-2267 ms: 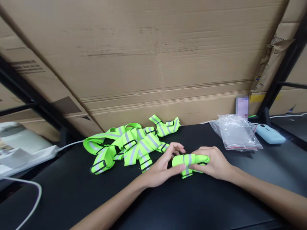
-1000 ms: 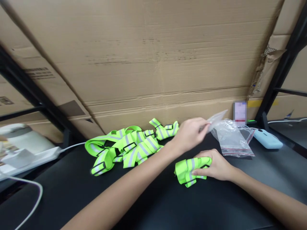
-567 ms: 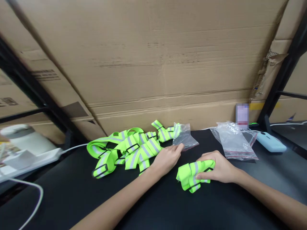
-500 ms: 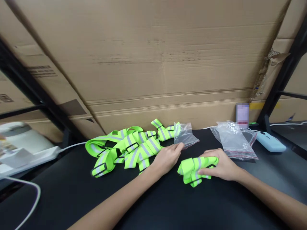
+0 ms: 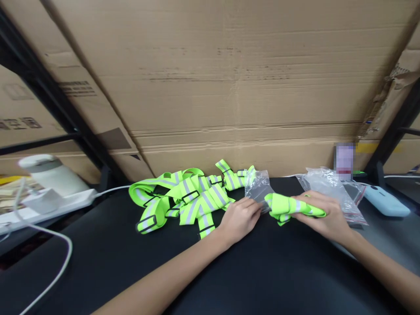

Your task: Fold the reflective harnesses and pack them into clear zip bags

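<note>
Folded into a bundle, a neon-yellow reflective strap (image 5: 282, 205) with silver stripes is gripped in my right hand (image 5: 324, 214). My left hand (image 5: 241, 218) has its fingers closed at the near edge of a clear plastic bag (image 5: 259, 186), which lies flat on the black tabletop. The bundle's left end is close to the bag's near right corner; whether they touch I cannot tell. Left of my left hand lies a loose heap of similar reflective straps (image 5: 187, 192) with black buckles. One strap end lies against the bag's left edge.
Several more clear bags (image 5: 334, 197) are stacked at the right, beside a light-blue case-like object (image 5: 387, 201). A white power strip (image 5: 75, 199) and a white bottle (image 5: 52, 173) stand at the left. A cardboard wall (image 5: 229, 96) closes off the back.
My right hand has brought the strap bundle up and toward the bag, and the bundle has turned more level. My left hand stays at the bag's edge. The view has shifted slightly left.
</note>
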Tool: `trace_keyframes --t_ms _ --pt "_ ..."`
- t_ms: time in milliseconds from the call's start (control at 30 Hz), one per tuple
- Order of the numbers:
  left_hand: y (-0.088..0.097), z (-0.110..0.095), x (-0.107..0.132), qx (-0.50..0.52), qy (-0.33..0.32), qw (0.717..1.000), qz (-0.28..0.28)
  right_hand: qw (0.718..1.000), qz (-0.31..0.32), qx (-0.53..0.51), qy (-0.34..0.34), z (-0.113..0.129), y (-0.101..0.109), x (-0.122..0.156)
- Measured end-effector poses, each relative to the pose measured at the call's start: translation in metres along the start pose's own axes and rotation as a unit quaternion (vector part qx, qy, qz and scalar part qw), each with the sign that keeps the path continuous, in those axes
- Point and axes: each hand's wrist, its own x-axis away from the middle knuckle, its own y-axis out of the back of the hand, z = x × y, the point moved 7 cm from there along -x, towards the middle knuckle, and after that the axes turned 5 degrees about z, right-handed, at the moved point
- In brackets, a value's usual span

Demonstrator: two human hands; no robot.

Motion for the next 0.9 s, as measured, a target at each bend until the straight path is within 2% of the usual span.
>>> trace_keyframes --t_ms 100,267,400,533,667,800,900 --pt "0.005 -0.001 0.0 0.034 0.001 0.999 -0.021 0.998 0.04 -0.004 0.053 0.009 -0.011 0.002" --pt "0.008 -0.004 0.0 0.06 -0.003 0.997 -0.041 0.991 0.026 0.085 0.104 0.014 -0.009 0.004" --pt "0.007 -0.007 0.001 0.053 -0.006 0.997 -0.052 0.969 0.019 0.196 0.151 0.018 -0.007 0.005" --pt "0.01 -0.013 0.001 0.025 -0.023 0.997 -0.073 0.945 0.033 0.259 0.196 0.025 -0.015 0.008" --pt "0.012 -0.019 0.001 0.025 -0.026 0.998 -0.058 0.937 0.013 0.287 0.199 0.029 -0.016 0.009" --pt "0.013 -0.023 0.003 0.039 -0.029 0.998 -0.045 0.931 -0.002 0.281 0.235 0.039 -0.012 0.013" --pt "0.012 -0.02 0.004 0.06 -0.009 0.998 -0.033 0.928 -0.003 0.271 0.255 0.043 -0.012 0.015"
